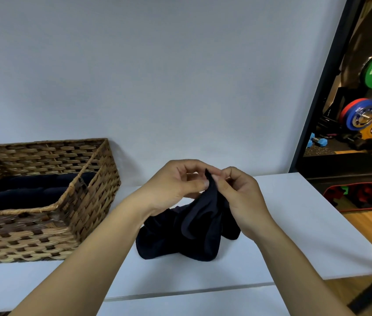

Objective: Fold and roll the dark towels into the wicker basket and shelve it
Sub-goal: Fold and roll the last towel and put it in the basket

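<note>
A crumpled dark towel (180, 236) lies on the white table (294, 224), its top edge lifted. My left hand (175, 181) and my right hand (239, 197) both pinch that raised edge between thumb and fingertips, close together above the heap. To the left stands the wicker basket (43, 233), open on top. Rolled dark towels (32, 190) lie side by side inside it.
A plain white wall rises behind the table. A black frame (321, 87) stands at the right, with coloured weight plates (360, 115) and gym gear beyond it. Wooden floor shows past the table's right edge.
</note>
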